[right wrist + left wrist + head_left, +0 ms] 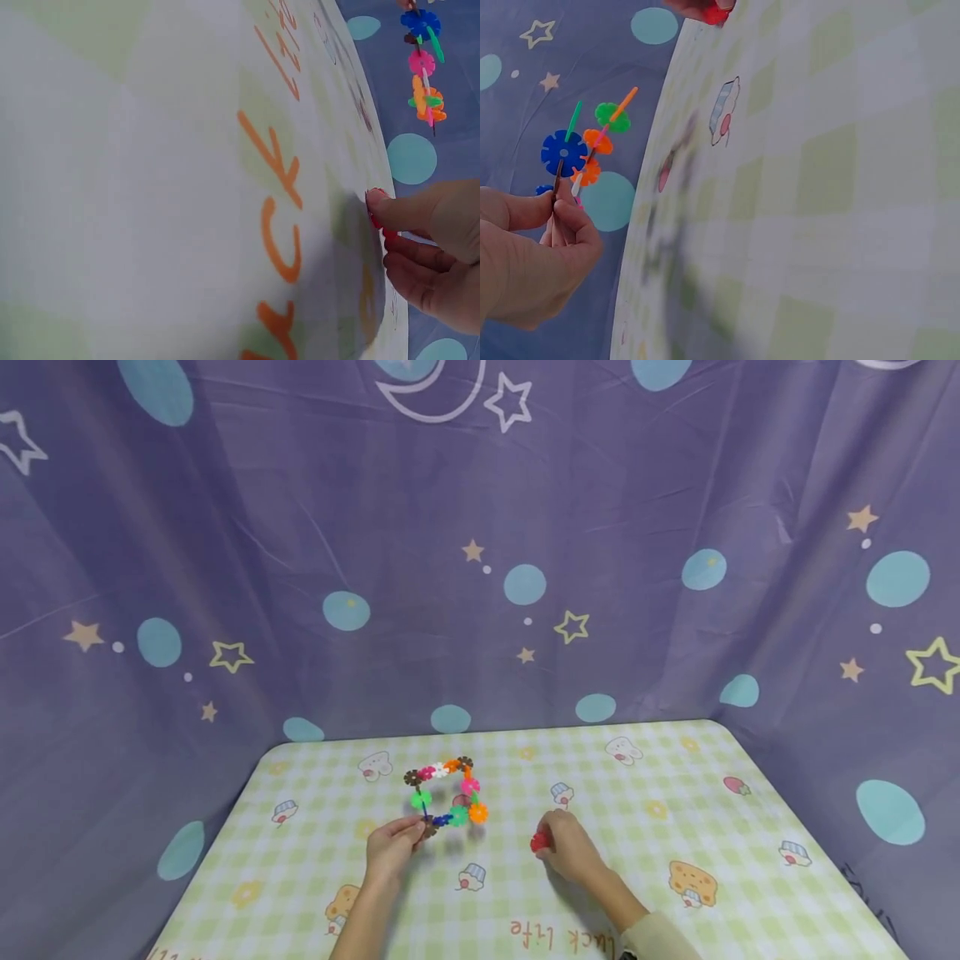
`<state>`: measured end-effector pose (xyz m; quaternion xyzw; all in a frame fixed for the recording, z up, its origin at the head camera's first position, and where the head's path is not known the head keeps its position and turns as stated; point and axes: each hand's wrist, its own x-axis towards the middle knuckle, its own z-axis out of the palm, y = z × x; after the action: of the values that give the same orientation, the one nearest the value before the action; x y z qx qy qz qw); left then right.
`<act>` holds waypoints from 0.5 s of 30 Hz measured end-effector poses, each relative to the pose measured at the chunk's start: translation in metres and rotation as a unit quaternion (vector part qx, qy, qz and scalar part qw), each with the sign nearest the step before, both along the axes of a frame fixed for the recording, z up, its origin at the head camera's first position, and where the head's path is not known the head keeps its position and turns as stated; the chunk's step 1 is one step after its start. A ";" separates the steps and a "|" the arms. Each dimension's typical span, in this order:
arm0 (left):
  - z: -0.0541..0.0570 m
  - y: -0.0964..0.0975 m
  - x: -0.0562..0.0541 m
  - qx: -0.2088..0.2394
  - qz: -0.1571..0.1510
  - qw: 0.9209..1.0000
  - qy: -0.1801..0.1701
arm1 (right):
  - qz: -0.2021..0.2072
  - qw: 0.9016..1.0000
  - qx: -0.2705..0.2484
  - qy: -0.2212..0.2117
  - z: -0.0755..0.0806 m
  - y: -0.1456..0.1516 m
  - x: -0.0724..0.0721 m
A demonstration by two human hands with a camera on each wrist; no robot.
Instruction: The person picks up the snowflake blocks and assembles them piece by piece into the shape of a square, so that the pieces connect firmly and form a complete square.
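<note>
Several notched plastic snowflake discs are joined edge to edge into a ring (458,816) in brown, pink, white, orange, green and blue. My left hand (392,850) pinches a brown disc (431,828) at the ring's near left corner, and the ring is held up above the table. In the left wrist view a blue disc (564,153) stands just above the thumb and fingertips. Further right, my right hand (572,845) pinches red disc pieces (539,842) low over the tabletop. The right wrist view shows the red pieces (376,201) between thumb and fingers, partly hidden.
A green and white checked cloth (600,777) printed with cupcakes, bears and lettering covers the table. Behind and beside it hangs a purple curtain (480,677) with stars and teal ovals.
</note>
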<state>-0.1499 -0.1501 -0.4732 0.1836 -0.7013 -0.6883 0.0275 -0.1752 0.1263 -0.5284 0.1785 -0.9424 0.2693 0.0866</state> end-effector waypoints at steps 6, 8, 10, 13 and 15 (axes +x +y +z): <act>-0.004 0.006 0.003 -0.003 -0.014 1.000 -0.002 | -0.025 0.993 -0.101 -0.054 -0.002 -0.003 0.004; -0.005 0.008 0.004 -0.007 -0.017 1.000 -0.006 | -0.028 0.988 -0.137 -0.061 -0.001 -0.005 0.004; -0.005 0.009 0.005 -0.016 -0.020 1.000 -0.009 | -0.022 0.984 -0.165 -0.059 0.000 -0.008 0.005; -0.007 0.012 0.005 -0.027 -0.023 0.999 -0.014 | -0.014 0.977 -0.204 -0.065 0.004 -0.013 0.003; -0.008 0.014 0.005 -0.030 -0.025 0.999 -0.014 | -0.005 0.970 -0.230 -0.075 0.007 -0.017 0.002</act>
<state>-0.1448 -0.1362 -0.4809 0.1748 -0.7266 -0.6644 0.0059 -0.1732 0.1097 -0.5210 0.1281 -0.8602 0.4905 0.0559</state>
